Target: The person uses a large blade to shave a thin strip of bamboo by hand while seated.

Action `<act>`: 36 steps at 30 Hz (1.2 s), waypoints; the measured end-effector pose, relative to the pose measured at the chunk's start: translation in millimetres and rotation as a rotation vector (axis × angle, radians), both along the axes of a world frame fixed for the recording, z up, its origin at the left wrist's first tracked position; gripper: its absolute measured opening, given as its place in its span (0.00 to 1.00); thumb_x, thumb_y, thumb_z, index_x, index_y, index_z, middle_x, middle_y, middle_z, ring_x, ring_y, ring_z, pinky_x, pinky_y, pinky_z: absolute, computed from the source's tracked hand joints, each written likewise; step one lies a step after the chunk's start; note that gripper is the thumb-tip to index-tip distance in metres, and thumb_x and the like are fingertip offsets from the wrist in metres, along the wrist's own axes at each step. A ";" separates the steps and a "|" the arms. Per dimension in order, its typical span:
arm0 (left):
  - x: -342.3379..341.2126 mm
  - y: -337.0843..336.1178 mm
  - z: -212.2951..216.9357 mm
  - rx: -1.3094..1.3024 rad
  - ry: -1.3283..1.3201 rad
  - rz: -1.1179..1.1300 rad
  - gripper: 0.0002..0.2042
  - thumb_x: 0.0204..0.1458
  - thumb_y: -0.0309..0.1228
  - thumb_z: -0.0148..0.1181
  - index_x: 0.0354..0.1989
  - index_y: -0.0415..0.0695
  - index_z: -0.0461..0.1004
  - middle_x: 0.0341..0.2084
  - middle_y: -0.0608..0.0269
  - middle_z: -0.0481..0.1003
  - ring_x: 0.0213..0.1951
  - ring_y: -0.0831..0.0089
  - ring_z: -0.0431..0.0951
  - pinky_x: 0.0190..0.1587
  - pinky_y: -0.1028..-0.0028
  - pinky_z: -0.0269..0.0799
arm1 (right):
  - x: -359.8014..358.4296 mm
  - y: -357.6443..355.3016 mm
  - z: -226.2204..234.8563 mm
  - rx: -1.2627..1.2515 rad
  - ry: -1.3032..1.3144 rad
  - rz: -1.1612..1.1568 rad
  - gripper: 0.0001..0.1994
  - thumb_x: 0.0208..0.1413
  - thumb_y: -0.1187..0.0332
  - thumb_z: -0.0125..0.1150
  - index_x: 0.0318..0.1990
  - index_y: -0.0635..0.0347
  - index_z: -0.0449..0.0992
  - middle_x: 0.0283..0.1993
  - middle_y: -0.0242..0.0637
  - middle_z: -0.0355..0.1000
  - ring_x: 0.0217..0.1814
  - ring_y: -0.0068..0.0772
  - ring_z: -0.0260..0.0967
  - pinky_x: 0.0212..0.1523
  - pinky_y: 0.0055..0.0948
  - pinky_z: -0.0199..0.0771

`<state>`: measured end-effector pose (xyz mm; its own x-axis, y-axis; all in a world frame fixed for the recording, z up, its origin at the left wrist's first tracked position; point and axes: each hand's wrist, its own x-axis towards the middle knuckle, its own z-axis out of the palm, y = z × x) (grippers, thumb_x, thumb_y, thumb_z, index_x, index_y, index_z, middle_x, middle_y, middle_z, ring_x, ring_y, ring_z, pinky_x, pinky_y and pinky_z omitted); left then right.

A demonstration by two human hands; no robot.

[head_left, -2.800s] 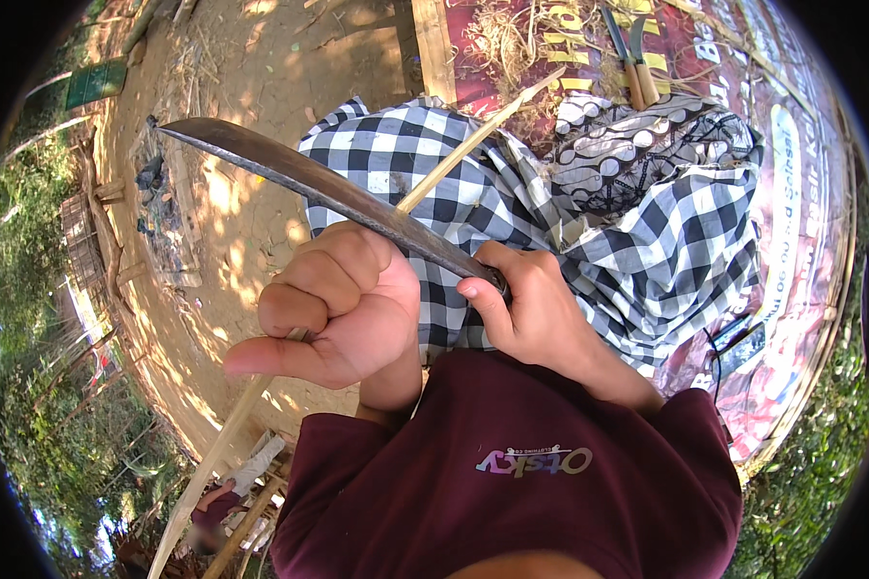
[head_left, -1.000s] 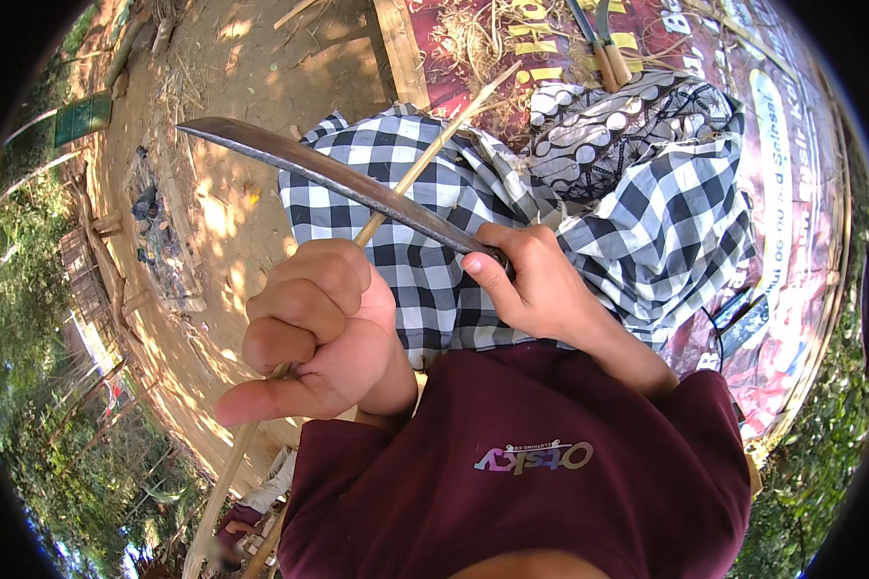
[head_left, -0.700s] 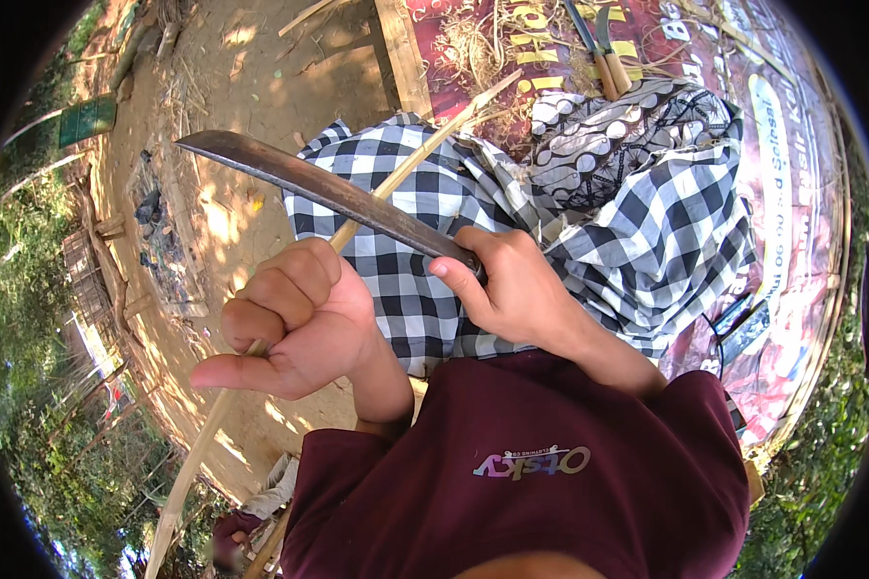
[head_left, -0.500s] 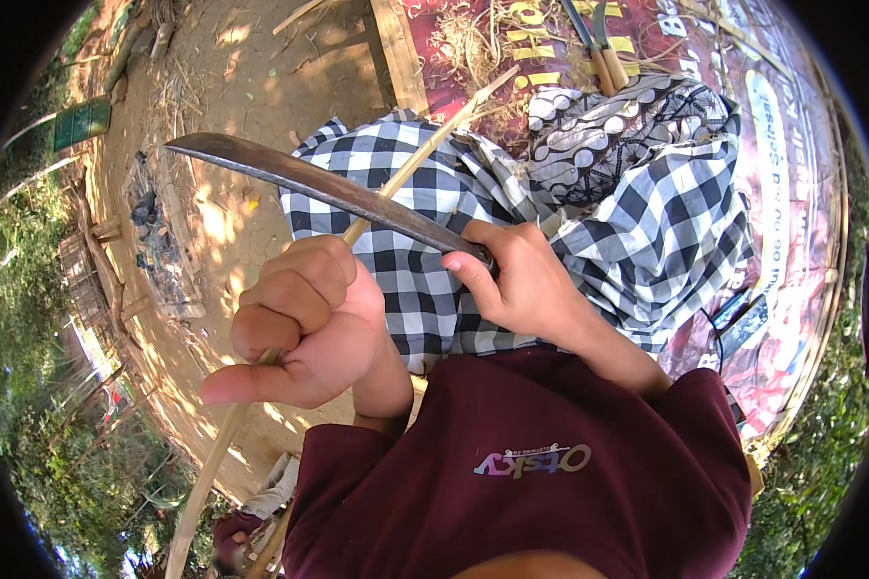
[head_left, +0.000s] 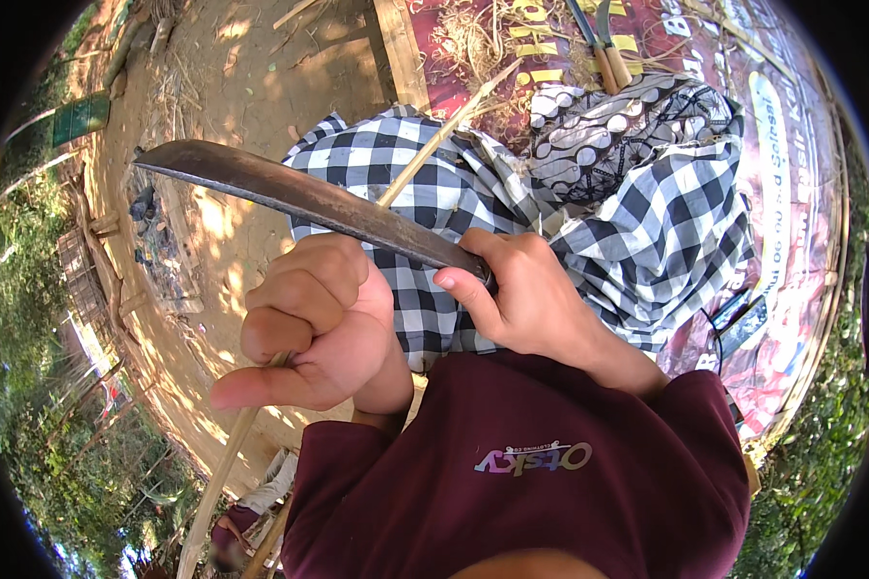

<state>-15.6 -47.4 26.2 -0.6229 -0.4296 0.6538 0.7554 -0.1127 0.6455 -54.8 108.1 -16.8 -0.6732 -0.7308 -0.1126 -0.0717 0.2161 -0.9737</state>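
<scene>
My left hand (head_left: pixel 309 323) is closed round a long pale strip of bamboo or wood (head_left: pixel 436 140). The strip slants from the lower left, through my fist, up over my checked lap. My right hand (head_left: pixel 517 289) grips a machete (head_left: pixel 309 198) close to the base of its blade, with my thumb along the near side; the handle is hidden in my palm. The dark, worn blade points left and lies across the strip just beyond my left knuckles. Black-and-white checked cloth (head_left: pixel 637 251) covers my legs beneath both hands.
Two more blades with wooden handles (head_left: pixel 610 68) lie beyond my knees on a printed maroon sheet (head_left: pixel 444 92), next to curled shavings (head_left: pixel 468 39). A wooden plank (head_left: pixel 401 53) borders the sheet. Bare earth (head_left: pixel 261 87) spreads to the left. A dark object like a phone (head_left: pixel 743 318) lies at right.
The machete blade has shifted left, more of its broad face now showing. My left fist has moved slightly right with the strip. My right hand is a little lower.
</scene>
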 end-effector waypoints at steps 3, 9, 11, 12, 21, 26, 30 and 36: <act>2.2 3.5 0.9 -0.011 0.006 -0.005 0.32 0.61 0.63 0.26 0.15 0.49 0.48 0.08 0.72 0.50 0.11 0.82 0.43 0.15 0.77 0.35 | 2.2 1.4 5.4 -0.042 -0.012 0.004 0.26 0.57 0.48 0.58 0.29 0.71 0.76 0.15 0.54 0.67 0.20 0.57 0.71 0.23 0.44 0.71; 3.9 -1.8 2.3 -0.066 -0.017 -0.095 0.31 0.61 0.62 0.25 0.15 0.49 0.48 0.08 0.72 0.50 0.11 0.80 0.44 0.15 0.76 0.37 | -3.1 3.4 -5.9 0.023 0.068 -0.016 0.27 0.56 0.47 0.59 0.28 0.70 0.76 0.14 0.53 0.67 0.18 0.56 0.70 0.21 0.44 0.71; 5.1 -5.7 2.2 -0.079 -0.028 -0.117 0.32 0.61 0.63 0.25 0.15 0.49 0.48 0.09 0.72 0.50 0.12 0.80 0.44 0.16 0.76 0.37 | -2.0 2.7 -5.6 0.039 0.091 -0.025 0.27 0.56 0.47 0.60 0.27 0.70 0.76 0.13 0.52 0.66 0.18 0.56 0.70 0.20 0.44 0.71; 5.0 -6.7 3.0 -0.086 -0.031 -0.128 0.32 0.61 0.63 0.25 0.15 0.49 0.48 0.09 0.72 0.50 0.12 0.80 0.44 0.16 0.76 0.38 | 0.7 2.1 -8.6 0.035 0.120 -0.048 0.27 0.56 0.47 0.60 0.27 0.70 0.76 0.13 0.52 0.66 0.18 0.56 0.70 0.20 0.44 0.71; 24.6 -10.2 42.7 0.087 0.030 0.018 0.29 0.60 0.61 0.40 0.16 0.53 0.49 0.10 0.75 0.49 0.14 0.81 0.45 0.19 0.76 0.39 | 0.0 -3.1 -8.0 0.067 0.138 -0.073 0.28 0.56 0.45 0.58 0.26 0.70 0.76 0.12 0.51 0.66 0.18 0.56 0.70 0.20 0.45 0.71; 40.3 -11.3 63.1 0.062 0.108 0.094 0.28 0.61 0.57 0.43 0.14 0.53 0.49 0.07 0.78 0.47 0.10 0.86 0.42 0.16 0.81 0.35 | 0.3 -6.0 -7.1 0.074 0.080 -0.016 0.29 0.57 0.46 0.57 0.25 0.70 0.75 0.13 0.51 0.66 0.18 0.57 0.70 0.21 0.46 0.71; 38.3 -12.3 61.2 0.010 0.120 0.090 0.28 0.63 0.56 0.41 0.13 0.53 0.48 0.05 0.78 0.47 0.07 0.88 0.41 0.13 0.82 0.33 | 3.6 -1.5 8.3 0.042 0.004 0.054 0.28 0.58 0.47 0.56 0.26 0.71 0.74 0.13 0.52 0.67 0.18 0.58 0.70 0.22 0.46 0.70; 32.9 -4.7 61.9 -0.051 0.129 0.092 0.28 0.63 0.56 0.40 0.13 0.53 0.49 0.04 0.78 0.47 0.06 0.88 0.41 0.12 0.82 0.33 | 6.8 2.6 5.9 -0.032 0.089 0.043 0.26 0.57 0.48 0.58 0.28 0.69 0.74 0.13 0.52 0.66 0.18 0.57 0.70 0.22 0.45 0.71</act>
<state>17.4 -52.1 88.1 -0.4919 -0.4452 0.7482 0.8379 -0.0086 0.5458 -48.0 110.6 -10.9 -0.6477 -0.7613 -0.0296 -0.1669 0.1797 -0.9695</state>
